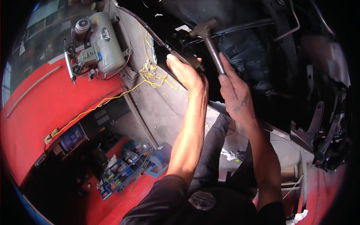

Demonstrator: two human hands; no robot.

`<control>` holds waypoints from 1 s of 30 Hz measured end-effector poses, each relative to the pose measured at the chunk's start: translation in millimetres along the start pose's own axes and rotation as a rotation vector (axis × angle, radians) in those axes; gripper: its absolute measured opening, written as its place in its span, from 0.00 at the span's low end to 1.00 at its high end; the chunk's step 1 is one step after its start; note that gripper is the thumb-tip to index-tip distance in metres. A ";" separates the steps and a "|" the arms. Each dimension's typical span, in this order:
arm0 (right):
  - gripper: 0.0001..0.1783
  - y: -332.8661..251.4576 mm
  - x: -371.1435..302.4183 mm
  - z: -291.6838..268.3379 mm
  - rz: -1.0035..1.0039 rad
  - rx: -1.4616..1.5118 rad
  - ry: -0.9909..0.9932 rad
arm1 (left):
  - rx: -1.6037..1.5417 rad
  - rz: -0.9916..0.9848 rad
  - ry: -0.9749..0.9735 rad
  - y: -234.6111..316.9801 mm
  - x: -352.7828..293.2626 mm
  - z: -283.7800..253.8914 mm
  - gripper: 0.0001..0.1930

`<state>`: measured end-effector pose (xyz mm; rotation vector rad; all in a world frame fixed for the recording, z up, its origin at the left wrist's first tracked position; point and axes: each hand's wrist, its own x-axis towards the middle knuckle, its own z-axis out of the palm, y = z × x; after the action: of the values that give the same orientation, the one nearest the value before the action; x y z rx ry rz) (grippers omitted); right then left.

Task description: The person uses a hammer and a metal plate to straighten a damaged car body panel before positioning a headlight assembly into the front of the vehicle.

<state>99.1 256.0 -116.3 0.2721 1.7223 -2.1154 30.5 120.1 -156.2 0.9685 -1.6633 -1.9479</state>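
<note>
My right hand [237,92] is closed round the handle of a hammer [213,48], thumb along the shaft. The hammer head points up and away, over the dark metal bodywork [240,56] of a vehicle. Just left of it, my left hand [185,73] grips a dark, flat-sided metal block [189,59] at the edge of the bodywork. Its thumb lies on the near side and fingertips show beyond the block. Whether the hammer head touches anything is hard to make out in the shadow.
Left stands a grey air compressor [107,43] beside a red surface [33,108]. A tangled yellow cord [153,77] lies on the grey floor [144,103]. Lower left is a blue rack [125,174] of small items. Dark metal brackets [311,125] jut out at right.
</note>
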 end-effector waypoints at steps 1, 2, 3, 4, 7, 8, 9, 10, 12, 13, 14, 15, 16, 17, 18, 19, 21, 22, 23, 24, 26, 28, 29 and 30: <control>0.28 -3.8 -4.8 3.9 0.018 0.090 0.092 | 0.025 -0.015 -0.002 2.2 -1.0 -2.4 0.19; 0.29 -1.7 -6.5 6.5 -0.004 0.080 0.127 | 0.049 -0.033 -0.004 5.0 -3.0 -3.3 0.20; 0.29 -0.9 -8.1 9.3 -0.028 0.069 0.161 | 0.047 -0.031 -0.002 -0.8 5.1 -12.5 0.20; 0.29 8.8 -4.9 13.7 -0.063 0.017 0.147 | 0.213 0.031 -0.015 -10.8 17.9 -25.9 0.20; 0.29 37.5 12.8 14.3 -0.315 -0.202 0.095 | 0.318 0.092 -0.034 -8.7 2.3 -7.6 0.22; 0.29 34.9 15.3 15.5 -0.393 -0.254 0.072 | 0.264 0.106 -0.012 -0.8 -5.3 -4.1 0.22; 0.29 30.1 12.3 16.0 -0.315 -0.191 0.073 | 0.268 0.125 0.015 -6.3 5.7 -10.0 0.21; 0.29 22.8 8.5 15.7 -0.237 -0.129 0.074 | 0.271 0.127 0.020 -5.2 5.4 -12.6 0.21; 0.30 1.9 3.2 9.3 -0.087 -0.014 0.087 | 0.003 -0.048 -0.012 -1.8 1.5 -6.0 0.19; 0.30 -5.8 1.3 8.0 -0.012 0.046 0.093 | -0.043 -0.015 0.016 -3.0 4.3 -0.8 0.19; 0.30 -1.6 -0.5 10.0 -0.007 0.058 0.109 | -0.044 -0.017 0.016 -3.9 3.7 -1.2 0.19; 0.30 2.0 -1.7 11.7 -0.005 0.072 0.127 | -0.013 -0.031 0.018 -4.3 3.2 -2.3 0.19; 0.30 5.6 -2.3 12.3 -0.005 0.085 0.148 | 0.018 -0.045 0.019 -4.8 3.1 -3.1 0.19; 0.29 13.5 -1.1 17.5 -0.146 -0.109 0.120 | 0.018 -0.047 0.021 -9.0 7.0 -8.1 0.19; 0.28 16.4 1.1 19.3 -0.188 -0.169 0.120 | 0.299 0.216 0.013 -12.6 14.3 -14.9 0.19; 0.28 19.8 4.2 21.5 -0.232 -0.229 0.118 | 0.437 0.347 0.001 -18.9 18.7 -19.4 0.19; 0.27 16.8 6.7 16.5 -0.183 -0.250 0.050 | 0.448 0.376 0.036 -17.6 16.7 -17.5 0.19; 0.27 13.3 6.7 13.8 -0.151 -0.257 0.027 | 0.379 0.322 0.051 -17.5 15.4 -15.9 0.19; 0.27 9.1 4.8 11.0 -0.117 -0.263 0.005 | 0.313 0.269 0.067 -12.9 11.0 -12.2 0.20; 0.27 6.2 3.0 6.6 -0.081 -0.271 -0.011 | 0.173 0.090 0.001 -3.2 3.1 -8.4 0.20; 0.29 6.5 -0.6 5.6 -0.039 -0.123 0.119 | 0.031 -0.087 -0.063 2.5 -0.8 -6.9 0.20; 0.30 5.7 0.4 8.6 -0.079 -0.159 0.130 | 0.021 -0.125 -0.028 2.6 1.0 -9.3 0.20; 0.30 7.2 1.5 10.4 -0.125 -0.249 0.103 | 0.017 -0.144 -0.020 -0.4 0.9 -9.5 0.21; 0.29 13.7 4.9 11.5 -0.193 -0.293 0.116 | 0.289 0.063 -0.024 -3.5 -0.2 -9.6 0.20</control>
<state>101.6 241.7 -127.9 0.1507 2.1747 -1.9702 38.0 114.4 -160.1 0.9833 -2.0025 -1.7158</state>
